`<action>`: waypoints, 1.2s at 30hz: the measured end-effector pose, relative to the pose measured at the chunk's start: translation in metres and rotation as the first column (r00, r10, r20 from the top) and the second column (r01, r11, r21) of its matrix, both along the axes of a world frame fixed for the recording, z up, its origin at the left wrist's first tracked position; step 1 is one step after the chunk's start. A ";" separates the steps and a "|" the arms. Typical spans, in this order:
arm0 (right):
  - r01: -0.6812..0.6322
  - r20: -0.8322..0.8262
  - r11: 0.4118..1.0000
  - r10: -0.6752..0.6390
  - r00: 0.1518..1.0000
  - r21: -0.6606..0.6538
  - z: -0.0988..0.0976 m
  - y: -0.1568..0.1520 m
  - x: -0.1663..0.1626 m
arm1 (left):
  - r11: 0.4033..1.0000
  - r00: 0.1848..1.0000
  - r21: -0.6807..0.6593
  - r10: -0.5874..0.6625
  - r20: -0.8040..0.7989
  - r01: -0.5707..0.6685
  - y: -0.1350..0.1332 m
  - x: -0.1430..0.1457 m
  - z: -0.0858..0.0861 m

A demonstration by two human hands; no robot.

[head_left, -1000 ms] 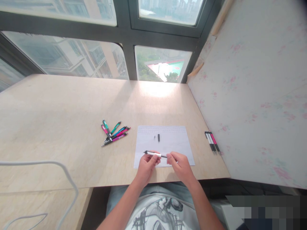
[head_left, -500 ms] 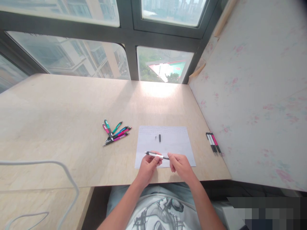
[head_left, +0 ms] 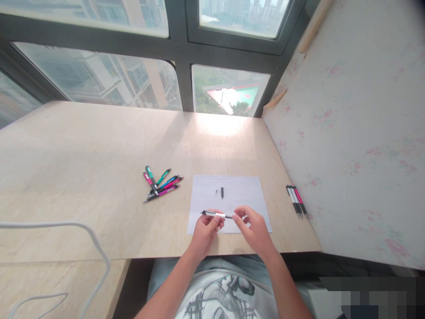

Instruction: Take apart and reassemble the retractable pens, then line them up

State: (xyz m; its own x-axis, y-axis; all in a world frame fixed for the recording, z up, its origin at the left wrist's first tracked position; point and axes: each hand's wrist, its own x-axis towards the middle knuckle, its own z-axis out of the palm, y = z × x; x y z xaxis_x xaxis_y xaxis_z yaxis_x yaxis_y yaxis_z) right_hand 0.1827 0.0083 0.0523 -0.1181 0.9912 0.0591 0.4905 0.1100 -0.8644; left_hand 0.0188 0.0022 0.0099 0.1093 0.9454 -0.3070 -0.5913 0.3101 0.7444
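Sitting at a pale wooden table (head_left: 83, 168), a person holds a white pen (head_left: 214, 214) level over the near part of a sheet of paper (head_left: 239, 199). The left hand (head_left: 205, 229) grips the barrel between curled fingers and thumb. The right hand (head_left: 255, 228) pinches the pen's dark right end with narrowed fingertips. A small black part (head_left: 222, 192) lies on the paper beyond the pen. A loose pile of coloured pens (head_left: 162, 186) lies left of the paper, and three pens (head_left: 296, 199) lie side by side near the table's right edge.
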 end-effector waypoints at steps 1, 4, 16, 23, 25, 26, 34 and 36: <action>-0.020 -0.006 1.000 0.020 1.000 0.014 0.000 0.000 -0.001 | 1.000 1.000 -0.005 0.010 0.007 -0.010 0.000 0.000 0.000; -0.065 0.010 0.997 0.065 0.998 0.049 0.001 0.000 -0.001 | 0.999 0.999 -0.023 0.032 0.022 -0.032 0.001 0.001 -0.001; -0.112 0.160 0.993 0.114 0.981 -0.020 -0.001 0.006 -0.003 | 1.000 0.999 0.027 -0.003 0.042 0.002 -0.001 -0.001 -0.001; -0.099 -0.133 0.970 0.071 0.989 -0.220 -0.015 0.026 0.011 | 0.999 0.997 -0.008 0.033 0.069 -0.032 0.000 -0.001 -0.003; -0.003 -0.141 0.980 -0.026 0.990 -0.197 -0.024 0.039 0.010 | 0.998 0.995 -0.038 0.062 0.084 -0.059 0.000 -0.001 -0.003; 0.055 -0.070 0.988 -0.066 0.995 -0.145 -0.028 0.047 0.007 | 0.996 0.993 -0.049 0.073 0.092 -0.069 0.001 -0.001 -0.003; 0.086 0.593 0.995 -0.099 0.799 0.051 -0.038 0.071 -0.045 | 0.995 0.984 -0.057 0.092 0.150 -0.084 0.000 -0.002 -0.004; 0.095 0.631 0.995 -0.093 0.771 0.030 -0.038 0.070 -0.048 | 0.995 0.985 -0.059 0.086 0.153 -0.078 0.000 -0.002 -0.005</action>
State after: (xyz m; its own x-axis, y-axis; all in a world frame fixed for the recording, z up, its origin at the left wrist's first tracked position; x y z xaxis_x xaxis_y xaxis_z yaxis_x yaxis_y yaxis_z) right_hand 0.1344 0.0787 0.0147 -0.0345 0.9994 0.0016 0.9332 0.0328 -0.3578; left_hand 0.0163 0.0025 0.0053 0.0822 0.9360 -0.3422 -0.7232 0.2922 0.6258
